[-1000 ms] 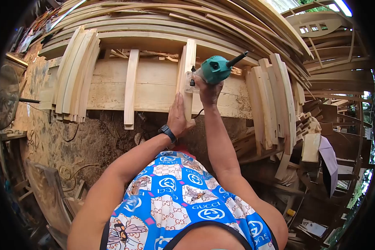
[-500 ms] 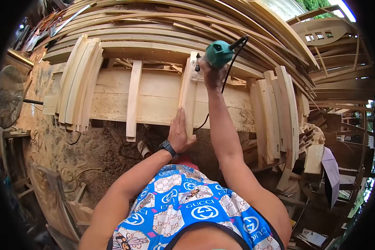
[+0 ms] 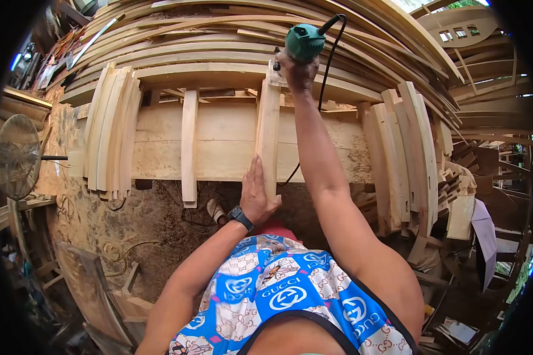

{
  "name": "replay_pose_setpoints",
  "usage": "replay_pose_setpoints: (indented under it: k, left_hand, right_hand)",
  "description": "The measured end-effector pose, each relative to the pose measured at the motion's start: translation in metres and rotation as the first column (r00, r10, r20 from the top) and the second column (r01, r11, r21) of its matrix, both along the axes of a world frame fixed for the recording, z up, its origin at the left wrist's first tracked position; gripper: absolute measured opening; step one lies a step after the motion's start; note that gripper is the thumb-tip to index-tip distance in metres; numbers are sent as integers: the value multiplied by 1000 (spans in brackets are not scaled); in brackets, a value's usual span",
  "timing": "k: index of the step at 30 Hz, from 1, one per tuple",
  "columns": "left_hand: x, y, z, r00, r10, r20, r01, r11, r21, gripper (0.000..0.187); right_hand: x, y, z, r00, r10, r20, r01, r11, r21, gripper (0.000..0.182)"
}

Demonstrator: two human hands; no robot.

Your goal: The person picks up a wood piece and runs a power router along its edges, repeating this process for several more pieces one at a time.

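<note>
My right hand is wrapped round a green trim router, its cord trailing from the top. The router's clear base sits on the far end of a pale wooden slat. At the slat's near end, my left hand grips it, fingers stretched along the left side and thumb towards the right. A dark watch is on the left wrist. The slat lies crosswise over wide planks. To its left, a similar slat lies alone.
Slat bundles stand at the left and right of the bench. Long curved boards are piled behind. A black cord runs beside my right forearm. A fan stands far left; sawdust covers the ground.
The router has shifted slightly away from me, towards the slat's far end, in my right hand. My left hand keeps its hold on the near end. The whole view has tilted a little.
</note>
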State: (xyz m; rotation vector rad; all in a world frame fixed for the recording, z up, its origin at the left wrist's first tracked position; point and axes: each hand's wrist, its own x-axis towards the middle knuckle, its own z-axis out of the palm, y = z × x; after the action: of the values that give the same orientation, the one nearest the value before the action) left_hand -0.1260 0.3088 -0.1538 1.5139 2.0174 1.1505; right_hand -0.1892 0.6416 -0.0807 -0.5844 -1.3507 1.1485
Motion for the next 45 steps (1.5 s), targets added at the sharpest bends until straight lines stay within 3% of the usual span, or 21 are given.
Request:
replay_pose_setpoints:
  k: [2,4,5,7,9,11,13,14,15,17,19,23,25,28,31,34,41,43,45]
  left_hand:
    - [0,-1,1,1000,2,-23,-2,1000,-12,116]
    - [0,2,-3,996,24,-87,-25,1000,-10,116]
    - [-1,8,-3,995,23,-96,-23,1000,0,116]
    - [-1,22,5,968,156,-195,-166,986,-35,109]
    - [-10,52,18,954,209,-215,-227,972,-62,99]
    - [-28,83,34,936,264,-234,-290,953,-84,91]
    - [-44,107,46,936,159,-315,-271,896,-352,70]
    - [-49,113,47,934,164,-317,-274,897,-346,70]
    - [-53,117,46,947,134,-293,-249,882,-401,63]
    - [-62,118,52,959,97,-266,-215,862,-458,56]
    - [-76,109,78,922,-52,-383,-136,884,-447,47]
    - [-113,118,91,680,-204,-705,-62,941,-333,27]
    - [-133,133,68,617,-190,-763,129,982,-141,19]
    - [-146,158,65,502,-491,-712,450,851,-270,10]
    - [-141,173,50,426,-544,-723,594,771,-230,10]
    - [-139,181,44,386,-639,-666,605,720,-340,15]
    - [-143,182,26,378,-641,-668,657,694,-294,20]
    - [-143,177,27,467,-586,-662,660,729,-180,26]
    - [-139,172,28,547,-519,-656,488,835,-254,56]
  right_hand:
    - [1,3,2,998,35,-44,-36,999,-31,34]
    - [11,0,10,983,-148,107,133,983,129,33]
    - [18,-1,13,984,-151,97,137,981,138,33]
    - [38,-10,16,993,-98,62,95,994,56,36]
    - [73,-29,38,981,-111,160,104,993,49,38]
    - [107,-39,48,918,-205,340,136,967,214,38]
    - [136,-54,63,931,-181,316,122,973,196,37]
    - [153,-52,62,905,-249,344,170,955,243,37]
    - [166,-54,58,873,-319,370,218,932,290,37]
    - [190,-68,73,888,-301,348,235,947,220,39]
    - [219,-67,74,863,-369,346,274,916,293,39]
    - [251,-92,86,872,-357,336,285,927,245,41]
    - [262,-100,75,909,-335,247,297,938,178,42]
    - [265,-124,67,933,-237,272,226,971,72,45]
    - [258,-157,56,953,-112,281,138,988,-72,53]
    - [243,-190,43,983,-26,181,59,982,-177,60]
    - [220,-246,14,977,66,201,-46,994,-100,62]
    - [217,-259,10,975,91,201,-64,988,-139,62]
    - [215,-267,6,970,96,224,-63,986,-151,62]
